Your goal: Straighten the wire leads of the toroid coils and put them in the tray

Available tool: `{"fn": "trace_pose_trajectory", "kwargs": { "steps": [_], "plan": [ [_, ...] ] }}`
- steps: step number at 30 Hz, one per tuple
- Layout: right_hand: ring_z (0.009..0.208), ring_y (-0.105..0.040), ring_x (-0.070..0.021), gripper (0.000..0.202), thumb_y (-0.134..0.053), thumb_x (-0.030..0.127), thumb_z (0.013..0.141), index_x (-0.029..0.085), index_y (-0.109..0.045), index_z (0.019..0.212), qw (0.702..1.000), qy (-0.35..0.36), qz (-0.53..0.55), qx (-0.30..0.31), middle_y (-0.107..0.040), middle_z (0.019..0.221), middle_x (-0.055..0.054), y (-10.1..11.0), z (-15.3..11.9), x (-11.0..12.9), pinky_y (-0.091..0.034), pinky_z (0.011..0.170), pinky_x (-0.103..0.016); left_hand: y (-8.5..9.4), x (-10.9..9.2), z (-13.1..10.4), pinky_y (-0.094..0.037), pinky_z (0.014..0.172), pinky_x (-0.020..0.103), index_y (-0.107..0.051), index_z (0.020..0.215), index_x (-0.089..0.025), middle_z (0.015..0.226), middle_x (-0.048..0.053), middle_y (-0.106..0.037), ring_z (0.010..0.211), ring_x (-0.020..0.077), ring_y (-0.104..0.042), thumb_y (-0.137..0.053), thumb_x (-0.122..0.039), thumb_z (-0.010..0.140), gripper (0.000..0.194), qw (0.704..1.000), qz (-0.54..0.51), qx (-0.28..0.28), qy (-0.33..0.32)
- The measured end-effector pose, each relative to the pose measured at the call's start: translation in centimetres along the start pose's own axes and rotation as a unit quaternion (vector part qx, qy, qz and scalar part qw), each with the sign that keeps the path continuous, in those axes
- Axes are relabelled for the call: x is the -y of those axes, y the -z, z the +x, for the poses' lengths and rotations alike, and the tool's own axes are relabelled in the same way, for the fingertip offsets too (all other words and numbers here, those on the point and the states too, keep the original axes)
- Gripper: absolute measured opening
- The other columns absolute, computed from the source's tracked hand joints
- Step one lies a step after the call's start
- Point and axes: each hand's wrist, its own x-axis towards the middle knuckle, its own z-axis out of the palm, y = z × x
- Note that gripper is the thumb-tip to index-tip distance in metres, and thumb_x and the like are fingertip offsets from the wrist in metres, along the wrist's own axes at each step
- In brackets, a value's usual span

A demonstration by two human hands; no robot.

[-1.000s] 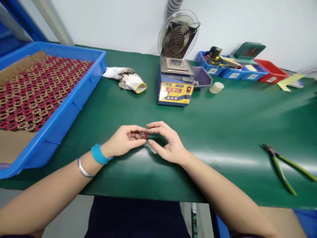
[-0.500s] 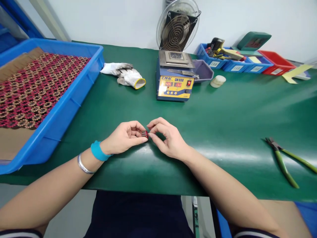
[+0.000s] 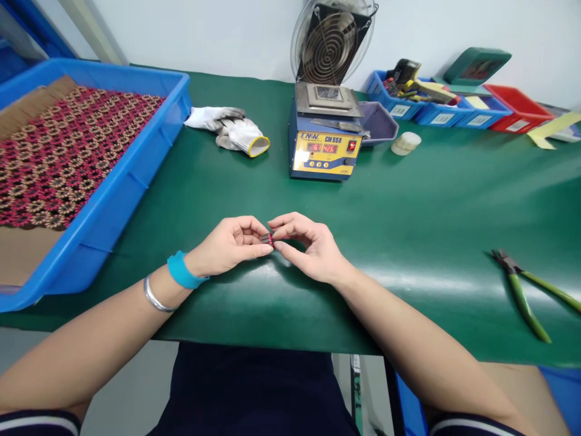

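Observation:
Over the front middle of the green bench, my left hand [image 3: 231,242] pinches a small red wire-wound coil [image 3: 271,240] between thumb and fingertips. Much of the coil is covered by the fingers. My right hand [image 3: 313,245] meets it from the other side, thumb and forefinger closed at the coil's edge. A thin red wire [image 3: 285,237] shows between those right fingers. To the left, a blue tray [image 3: 136,175] holds rows of similar ring-shaped coils [image 3: 86,145] in red and copper colours.
A solder pot [image 3: 324,145] with lit digits stands behind my hands, a fan [image 3: 333,45] behind it. White gloves [image 3: 231,130] lie left of it. Green-handled cutters [image 3: 521,297] rest at right. A white round pot [image 3: 405,143], blue bins [image 3: 440,116] and a red bin [image 3: 517,109] stand at back right.
My right thumb and fingers have drawn closer together at the coil, and a red wire now shows between them. The view has shifted slightly. The solder pot's digits have changed.

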Motion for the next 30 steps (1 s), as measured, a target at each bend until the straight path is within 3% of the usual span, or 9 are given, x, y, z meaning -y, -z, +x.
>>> {"fn": "trace_pose_trajectory", "kwargs": {
  "steps": [9, 17, 24, 28, 30],
  "plan": [
    [0.089, -0.066, -0.0166, 0.006, -0.064, 0.017, 0.076, 0.017, -0.065, 0.071, 0.999, 0.007, -0.033, -0.008, -0.068, 0.099, -0.007, 0.0, 0.0, 0.2, -0.056, 0.08, -0.034, -0.1, 0.5, 0.0, -0.053, 0.064, 0.022, -0.06, 0.078, -0.013, 0.073, 0.0, -0.068, 0.068, 0.01, -0.064, -0.08, -0.018, 0.064, 0.025, 1.0, 0.0, 0.018, -0.017],
    [0.093, -0.067, -0.0195, 0.006, -0.062, 0.016, 0.074, 0.018, -0.062, 0.069, 0.99, 0.051, -0.108, -0.076, -0.067, 0.105, -0.01, -0.6, -0.3, 0.5, -0.056, 0.084, -0.038, -0.8, 0.8, -0.3, -0.056, 0.064, 0.024, -0.058, 0.079, -0.013, 0.079, 0.004, -0.07, 0.069, 0.0124, -0.066, -0.08, -0.021, 0.063, 0.028, 0.992, 0.057, -0.08, -0.078],
    [0.111, -0.061, -0.0264, 0.013, -0.058, 0.012, 0.078, 0.02, -0.06, 0.068, 0.935, 0.221, -0.272, -0.06, -0.063, 0.126, -0.011, -1.3, -1.1, 1.2, -0.048, 0.095, -0.047, -0.9, 1.1, -0.5, -0.06, 0.071, 0.028, -0.057, 0.077, -0.015, 0.074, 0.001, -0.067, 0.072, 0.0147, -0.069, -0.077, -0.021, 0.067, 0.023, 0.961, 0.168, -0.143, -0.166],
    [0.11, -0.062, -0.025, 0.004, -0.059, 0.016, 0.078, 0.02, -0.06, 0.077, 0.97, 0.145, -0.173, -0.092, -0.062, 0.125, -0.012, -0.6, -0.8, 1.4, -0.049, 0.096, -0.046, -0.9, 1.0, -0.6, -0.061, 0.066, 0.025, -0.056, 0.08, -0.015, 0.077, 0.002, -0.068, 0.067, 0.0133, -0.069, -0.077, -0.022, 0.068, 0.025, 0.957, 0.187, -0.143, -0.171],
    [0.112, -0.061, -0.0249, 0.01, -0.061, 0.019, 0.078, 0.02, -0.061, 0.087, 0.984, 0.102, -0.12, -0.089, -0.061, 0.125, -0.013, -0.3, -0.5, 1.1, -0.05, 0.097, -0.045, -0.9, 1.0, -0.7, -0.061, 0.065, 0.024, -0.056, 0.082, -0.015, 0.08, 0.002, -0.068, 0.067, 0.0128, -0.069, -0.077, -0.022, 0.068, 0.025, 0.957, 0.191, -0.135, -0.174]
  ]
}}
